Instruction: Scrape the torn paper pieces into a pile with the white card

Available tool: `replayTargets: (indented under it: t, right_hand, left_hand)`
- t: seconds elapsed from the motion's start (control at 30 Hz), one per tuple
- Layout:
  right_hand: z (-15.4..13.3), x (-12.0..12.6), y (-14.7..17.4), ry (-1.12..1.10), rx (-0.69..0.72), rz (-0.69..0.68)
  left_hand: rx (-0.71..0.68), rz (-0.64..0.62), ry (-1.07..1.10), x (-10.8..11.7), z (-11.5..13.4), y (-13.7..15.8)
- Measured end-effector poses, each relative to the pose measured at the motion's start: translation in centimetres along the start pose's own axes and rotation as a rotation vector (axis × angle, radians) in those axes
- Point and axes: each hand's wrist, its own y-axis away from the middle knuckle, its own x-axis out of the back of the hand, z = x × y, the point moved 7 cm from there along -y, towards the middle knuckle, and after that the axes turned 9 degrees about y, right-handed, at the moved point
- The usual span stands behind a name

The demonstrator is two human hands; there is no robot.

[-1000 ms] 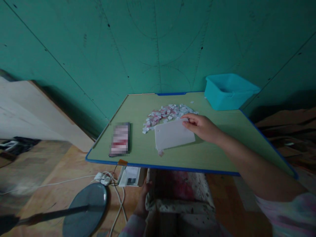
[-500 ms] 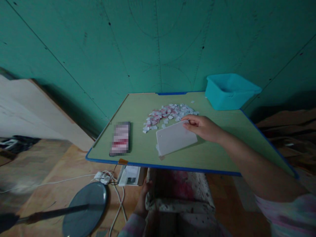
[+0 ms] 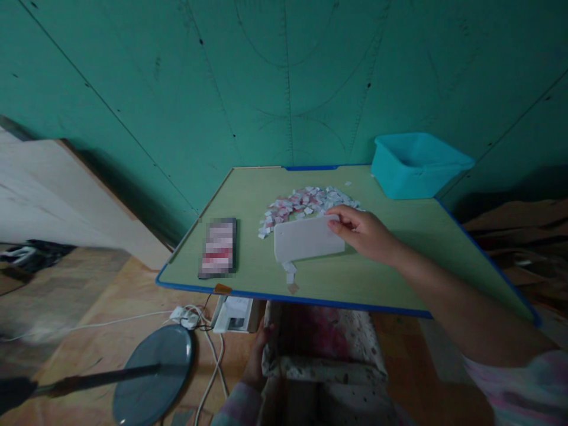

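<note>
My right hand [image 3: 361, 234] pinches the upper right corner of a flat white rectangular plate [image 3: 308, 238] with rounded corners. The plate is tilted up above the light green tabletop [image 3: 381, 284]. Behind it lies an arc of small white and pink paper scraps [image 3: 306, 201], partly hidden by the plate and my fingers. A few white paper pieces [image 3: 290, 272] rest just in front of its lower edge. Below the table's front edge, my left hand [image 3: 258, 352] is closed on the left side of a white open bin [image 3: 326, 368] with dark and pink stains.
A phone [image 3: 218, 247], its screen pixelated, lies at the table's left. The turquoise tub [image 3: 402, 174] stands at the back right corner against the green wall [image 3: 177, 89]. On the floor at the left are a round grey stand base [image 3: 155, 384] and white cables [image 3: 217, 367].
My right hand has tipped the white plate more upright and its lower edge has moved back, uncovering paper pieces in front. My left hand stays at the bin.
</note>
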Motion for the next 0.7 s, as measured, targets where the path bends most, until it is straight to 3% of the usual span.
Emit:
replayTargets:
  t: [0.13, 0.4, 0.57, 0.7]
  right_hand:
    - [-1.0, -0.1, 0.3, 0.133, 0.078, -0.006]
    - [-1.5, 0.0, 0.6, 0.079, 0.11, -0.031]
    - [-1.3, -0.3, 0.5, 0.087, 0.101, -0.062]
    - [-1.3, -0.4, 0.5, 0.007, 0.046, -0.1]
  left_hand:
    - [0.117, -0.105, 0.055, -0.9, -0.4, 0.0]
    - [0.142, -0.09, 0.092, -1.1, -0.8, 1.0]
    - [0.186, -0.238, 0.207, -1.6, -1.8, 0.3]
    - [0.091, -0.15, 0.109, -0.1, -2.0, -0.5]
